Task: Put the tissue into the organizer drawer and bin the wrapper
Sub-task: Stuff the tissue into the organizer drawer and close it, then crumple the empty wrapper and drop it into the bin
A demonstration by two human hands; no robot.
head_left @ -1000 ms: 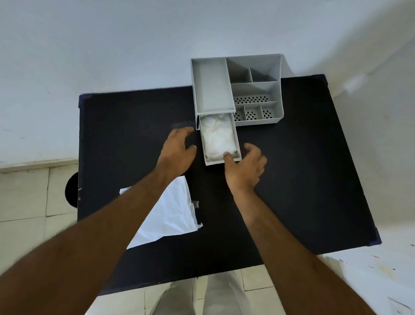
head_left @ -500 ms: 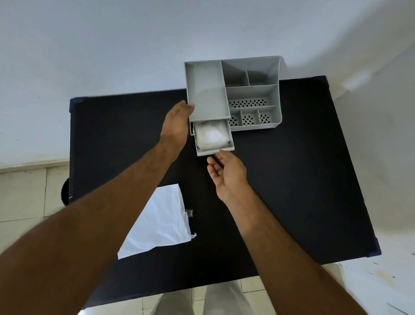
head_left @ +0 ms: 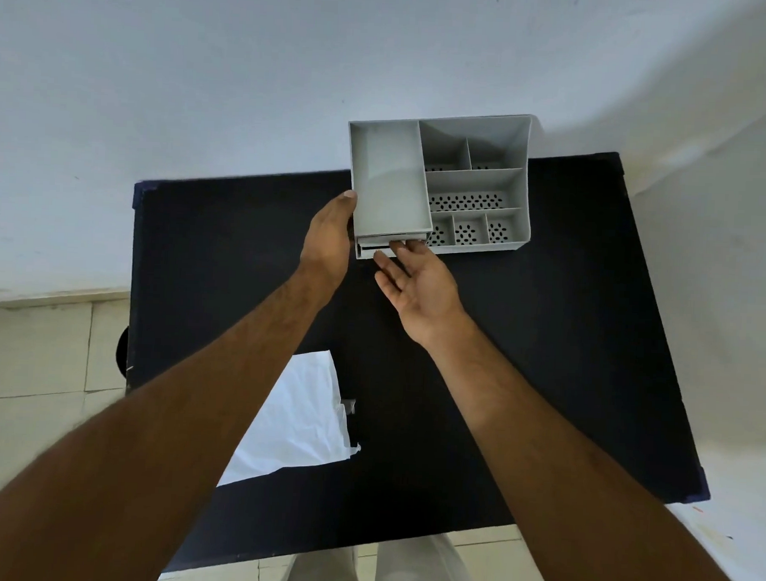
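On the black table (head_left: 546, 341), left hand (head_left: 328, 239) flat, bracing the organizer (head_left: 523, 200); right hand (head_left: 421, 279) open-fingered, pushing the drawer (head_left: 370, 251) nearly shut; wrapper (head_left: 296, 422) waits.

Drawer (head_left: 389, 246) pushed nearly shut by right hand (head_left: 419, 279); tissue hidden.

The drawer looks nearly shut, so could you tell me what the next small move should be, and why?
Probably a last push with the right hand, whose fingertips rest on the drawer front: it sticks out slightly from the organizer, which the left hand braces. The wrapper still lies on the table, so that comes next.
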